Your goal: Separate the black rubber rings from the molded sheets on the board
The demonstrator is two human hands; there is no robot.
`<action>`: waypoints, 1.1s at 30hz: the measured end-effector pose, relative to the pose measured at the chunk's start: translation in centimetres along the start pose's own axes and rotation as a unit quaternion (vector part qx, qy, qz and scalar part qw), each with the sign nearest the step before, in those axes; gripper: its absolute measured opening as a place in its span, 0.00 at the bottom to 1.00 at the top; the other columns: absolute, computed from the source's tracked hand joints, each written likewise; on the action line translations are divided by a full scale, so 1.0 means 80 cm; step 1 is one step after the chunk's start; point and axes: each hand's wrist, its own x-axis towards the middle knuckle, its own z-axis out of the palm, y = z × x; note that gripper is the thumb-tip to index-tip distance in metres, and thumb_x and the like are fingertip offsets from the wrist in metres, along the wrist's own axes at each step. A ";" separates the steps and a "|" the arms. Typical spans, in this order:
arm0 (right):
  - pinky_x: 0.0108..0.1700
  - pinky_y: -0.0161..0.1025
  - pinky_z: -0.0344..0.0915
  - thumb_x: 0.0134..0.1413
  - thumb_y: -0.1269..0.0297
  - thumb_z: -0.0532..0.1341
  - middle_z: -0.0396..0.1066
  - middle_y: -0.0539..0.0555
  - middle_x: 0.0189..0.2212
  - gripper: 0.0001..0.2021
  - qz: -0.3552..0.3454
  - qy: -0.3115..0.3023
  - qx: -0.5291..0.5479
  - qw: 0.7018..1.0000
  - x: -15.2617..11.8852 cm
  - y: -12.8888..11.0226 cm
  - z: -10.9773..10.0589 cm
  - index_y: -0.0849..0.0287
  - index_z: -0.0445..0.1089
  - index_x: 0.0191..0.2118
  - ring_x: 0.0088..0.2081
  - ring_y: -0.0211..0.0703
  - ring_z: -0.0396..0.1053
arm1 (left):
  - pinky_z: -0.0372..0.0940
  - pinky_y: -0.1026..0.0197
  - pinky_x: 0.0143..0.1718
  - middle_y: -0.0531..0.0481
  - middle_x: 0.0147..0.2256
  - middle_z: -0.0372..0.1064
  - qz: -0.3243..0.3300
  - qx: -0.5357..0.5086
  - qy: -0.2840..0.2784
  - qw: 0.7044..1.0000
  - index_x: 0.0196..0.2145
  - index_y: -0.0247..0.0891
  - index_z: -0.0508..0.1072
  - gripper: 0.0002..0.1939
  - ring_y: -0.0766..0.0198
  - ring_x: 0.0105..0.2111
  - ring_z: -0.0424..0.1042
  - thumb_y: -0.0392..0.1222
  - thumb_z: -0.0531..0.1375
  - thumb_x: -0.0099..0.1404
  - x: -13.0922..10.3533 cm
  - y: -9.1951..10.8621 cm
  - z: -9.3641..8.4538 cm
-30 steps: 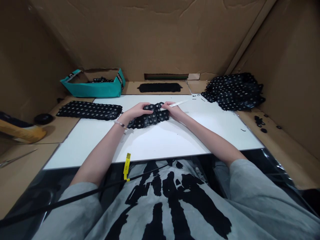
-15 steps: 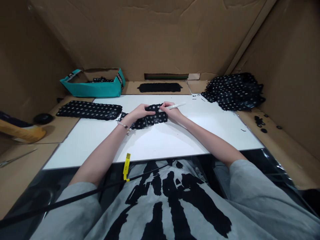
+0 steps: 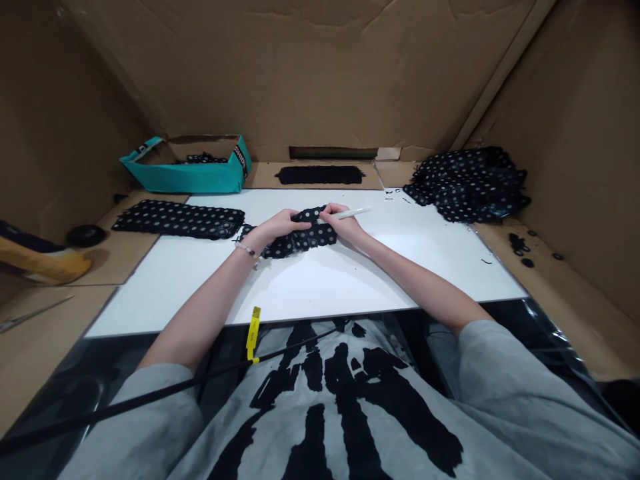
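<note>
White board (image 3: 320,287) on cardboard-covered bench (image 3: 45,347). On board: black dotted strip (image 3: 293,240) near its far middle, tiny black scraps (image 3: 393,193) at far right corner. On cardboard left of board: flat dotted strip (image 3: 177,220), teal box (image 3: 195,177), black round thing (image 3: 86,236), wooden handle (image 3: 43,263), thin metal tool (image 3: 30,313). Behind board: plain black strip (image 3: 320,175). Right of board: heap of dotted strips (image 3: 470,183), small black rings (image 3: 520,243).
</note>
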 end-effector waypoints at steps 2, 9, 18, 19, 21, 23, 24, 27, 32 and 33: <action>0.37 0.38 0.58 0.53 0.53 0.60 0.65 0.48 0.25 0.13 -0.008 -0.006 -0.008 1.000 -0.002 -0.002 -0.001 0.56 0.63 0.26 0.31 0.41 0.61 | 0.63 0.56 0.36 0.47 0.32 0.77 0.003 -0.004 -0.006 1.000 0.32 0.37 0.76 0.24 0.53 0.35 0.73 0.60 0.71 0.46 0.002 -0.003 0.000; 0.38 0.39 0.58 0.58 0.54 0.57 0.68 0.49 0.28 0.12 -0.031 -0.017 -0.129 0.991 -0.011 -0.006 0.012 0.54 0.62 0.29 0.33 0.43 0.64 | 0.63 0.55 0.36 0.45 0.30 0.76 -0.008 -0.012 -0.027 1.000 0.28 0.37 0.76 0.21 0.53 0.34 0.73 0.57 0.72 0.46 0.006 -0.008 -0.006; 0.38 0.39 0.56 0.60 0.54 0.55 0.70 0.49 0.29 0.11 -0.036 -0.002 -0.162 0.986 -0.009 0.002 0.022 0.53 0.62 0.31 0.34 0.44 0.65 | 0.64 0.56 0.38 0.45 0.34 0.78 -0.013 -0.014 -0.040 0.999 0.29 0.38 0.77 0.22 0.52 0.37 0.73 0.58 0.73 0.44 0.008 -0.009 -0.015; 0.38 0.39 0.56 0.60 0.54 0.55 0.70 0.49 0.29 0.11 -0.033 0.001 -0.162 0.986 -0.008 0.002 0.022 0.53 0.62 0.31 0.34 0.44 0.65 | 0.64 0.56 0.38 0.45 0.34 0.78 -0.011 -0.010 -0.041 0.999 0.29 0.38 0.77 0.23 0.52 0.37 0.73 0.59 0.72 0.44 0.009 -0.010 -0.015; 0.38 0.39 0.57 0.60 0.54 0.55 0.70 0.50 0.29 0.11 -0.029 0.003 -0.155 0.987 -0.007 0.002 0.022 0.54 0.63 0.31 0.34 0.44 0.65 | 0.64 0.56 0.37 0.45 0.35 0.78 -0.009 0.002 -0.045 0.999 0.30 0.39 0.78 0.22 0.52 0.38 0.73 0.59 0.72 0.45 0.010 -0.011 -0.016; 0.39 0.38 0.58 0.58 0.53 0.57 0.70 0.50 0.29 0.11 -0.034 -0.009 -0.134 0.990 -0.004 0.004 0.018 0.55 0.64 0.30 0.34 0.43 0.65 | 0.65 0.57 0.37 0.45 0.36 0.78 -0.007 0.016 -0.045 0.999 0.31 0.39 0.78 0.22 0.51 0.39 0.74 0.59 0.71 0.46 0.009 -0.011 -0.017; 0.39 0.38 0.58 0.57 0.53 0.58 0.70 0.50 0.29 0.12 -0.032 -0.018 -0.114 0.993 -0.002 0.006 0.015 0.55 0.64 0.29 0.34 0.43 0.65 | 0.65 0.57 0.38 0.45 0.37 0.79 -0.003 0.023 -0.042 0.999 0.31 0.39 0.78 0.22 0.51 0.39 0.74 0.59 0.71 0.46 0.007 -0.011 -0.018; 0.36 0.37 0.59 0.53 0.51 0.60 0.69 0.49 0.27 0.14 0.013 -0.032 -0.042 0.999 0.005 0.013 0.003 0.56 0.64 0.28 0.31 0.41 0.63 | 0.65 0.57 0.40 0.46 0.40 0.79 0.012 0.036 -0.032 0.999 0.34 0.40 0.79 0.22 0.50 0.42 0.74 0.58 0.71 0.47 0.004 -0.008 -0.021; 0.34 0.37 0.57 0.51 0.53 0.61 0.64 0.48 0.24 0.13 0.025 0.006 -0.012 1.000 0.009 0.013 -0.009 0.56 0.64 0.26 0.29 0.39 0.61 | 0.65 0.56 0.40 0.45 0.40 0.79 -0.006 0.050 -0.009 0.999 0.36 0.39 0.79 0.24 0.49 0.42 0.74 0.59 0.71 0.47 0.002 -0.003 -0.018; 0.34 0.37 0.57 0.51 0.54 0.61 0.64 0.48 0.24 0.13 0.013 0.006 -0.011 1.000 0.008 0.010 -0.008 0.57 0.64 0.26 0.30 0.39 0.61 | 0.65 0.57 0.40 0.45 0.40 0.79 -0.007 0.050 0.005 0.999 0.36 0.39 0.79 0.25 0.49 0.43 0.74 0.59 0.71 0.46 0.002 -0.003 -0.016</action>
